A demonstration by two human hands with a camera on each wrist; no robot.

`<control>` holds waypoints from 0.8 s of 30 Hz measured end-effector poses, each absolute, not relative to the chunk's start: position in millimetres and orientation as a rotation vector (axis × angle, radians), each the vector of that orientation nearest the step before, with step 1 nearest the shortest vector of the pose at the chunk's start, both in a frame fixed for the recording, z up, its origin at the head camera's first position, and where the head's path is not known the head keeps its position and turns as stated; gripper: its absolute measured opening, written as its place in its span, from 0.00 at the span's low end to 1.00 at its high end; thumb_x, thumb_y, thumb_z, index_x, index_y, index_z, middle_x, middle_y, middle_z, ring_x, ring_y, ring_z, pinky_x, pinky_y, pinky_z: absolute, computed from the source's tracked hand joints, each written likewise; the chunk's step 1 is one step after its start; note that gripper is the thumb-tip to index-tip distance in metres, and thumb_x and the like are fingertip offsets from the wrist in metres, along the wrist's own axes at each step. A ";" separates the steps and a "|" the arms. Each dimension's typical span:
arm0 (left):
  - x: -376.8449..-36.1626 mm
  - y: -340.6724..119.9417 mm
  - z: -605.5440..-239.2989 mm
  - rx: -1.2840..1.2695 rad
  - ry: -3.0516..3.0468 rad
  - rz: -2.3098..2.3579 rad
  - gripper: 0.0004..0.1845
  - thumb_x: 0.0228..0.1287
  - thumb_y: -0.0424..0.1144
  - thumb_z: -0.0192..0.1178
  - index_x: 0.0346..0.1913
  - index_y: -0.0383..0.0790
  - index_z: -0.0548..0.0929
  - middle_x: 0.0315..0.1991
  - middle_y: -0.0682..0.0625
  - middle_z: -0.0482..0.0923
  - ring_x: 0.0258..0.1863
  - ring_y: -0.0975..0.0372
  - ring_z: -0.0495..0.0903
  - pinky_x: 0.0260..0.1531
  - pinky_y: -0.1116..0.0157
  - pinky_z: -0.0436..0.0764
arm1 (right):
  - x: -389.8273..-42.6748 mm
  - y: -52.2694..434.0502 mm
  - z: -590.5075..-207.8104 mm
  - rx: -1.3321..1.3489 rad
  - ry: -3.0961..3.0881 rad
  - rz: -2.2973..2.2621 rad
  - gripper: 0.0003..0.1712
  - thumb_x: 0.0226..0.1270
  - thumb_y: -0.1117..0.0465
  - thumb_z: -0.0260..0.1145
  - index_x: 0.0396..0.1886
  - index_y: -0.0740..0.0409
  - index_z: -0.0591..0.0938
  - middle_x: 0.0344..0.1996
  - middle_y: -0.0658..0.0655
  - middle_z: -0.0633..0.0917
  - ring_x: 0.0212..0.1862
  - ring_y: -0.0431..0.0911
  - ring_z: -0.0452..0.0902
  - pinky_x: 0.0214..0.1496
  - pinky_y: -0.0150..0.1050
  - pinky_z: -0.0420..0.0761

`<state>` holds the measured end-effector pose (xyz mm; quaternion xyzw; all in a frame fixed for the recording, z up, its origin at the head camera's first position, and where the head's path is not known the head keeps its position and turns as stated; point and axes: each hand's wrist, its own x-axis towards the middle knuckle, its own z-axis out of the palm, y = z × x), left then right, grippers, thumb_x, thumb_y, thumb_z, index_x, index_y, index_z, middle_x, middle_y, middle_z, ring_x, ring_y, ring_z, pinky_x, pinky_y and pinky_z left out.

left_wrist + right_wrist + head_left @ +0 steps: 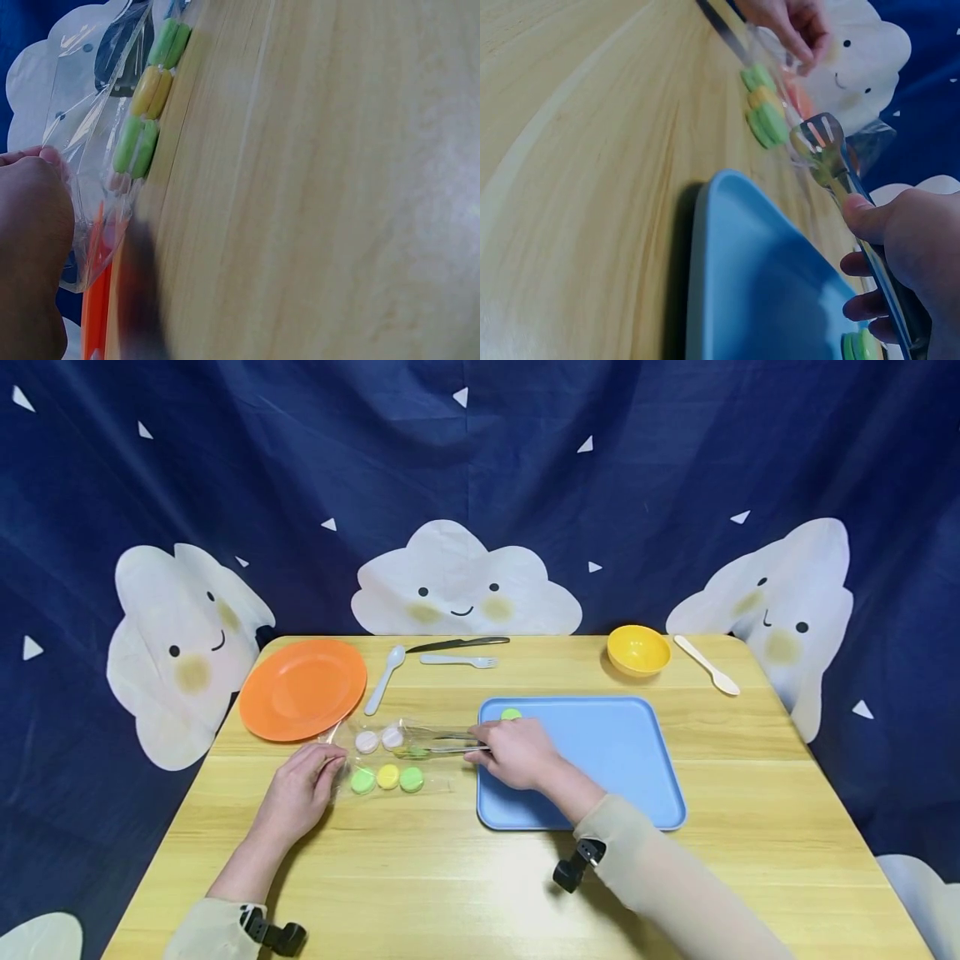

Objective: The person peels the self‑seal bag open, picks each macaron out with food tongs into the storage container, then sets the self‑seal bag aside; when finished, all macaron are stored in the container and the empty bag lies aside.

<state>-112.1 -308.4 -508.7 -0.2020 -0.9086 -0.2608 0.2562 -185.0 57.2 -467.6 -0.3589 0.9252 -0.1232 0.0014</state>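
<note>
Gripping the metal tongs (442,743), your right hand (517,753) sits mid-frame over the left edge of the blue tray (600,760), fingers curled round the handles; the tong tips reach left into the clear plastic bag (390,758) and close on a green macaron (415,752). Your left hand (300,789), lower left of centre, pinches the bag's left edge against the bench (480,877). Inside the bag lie two pale pink macarons (378,740) above a row of green, yellow and green ones (387,778). One more green macaron (511,714) rests on the tray's upper left corner. Further up the frame sit an orange plate (303,688), a spoon (384,679), a knife (457,644), a fork (459,661), a yellow bowl (638,650) and a cream spoon (707,665).
</note>
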 end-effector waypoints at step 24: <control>-115.3 -306.9 -497.3 -0.522 -2.574 -0.540 0.06 0.65 0.33 0.73 0.43 0.42 0.90 0.44 0.49 0.87 0.47 0.51 0.79 0.47 0.50 0.74 | -188.6 27.2 -473.7 -1.037 2.918 -0.271 0.31 0.77 0.37 0.64 0.66 0.53 0.83 0.54 0.53 0.89 0.44 0.52 0.87 0.32 0.47 0.82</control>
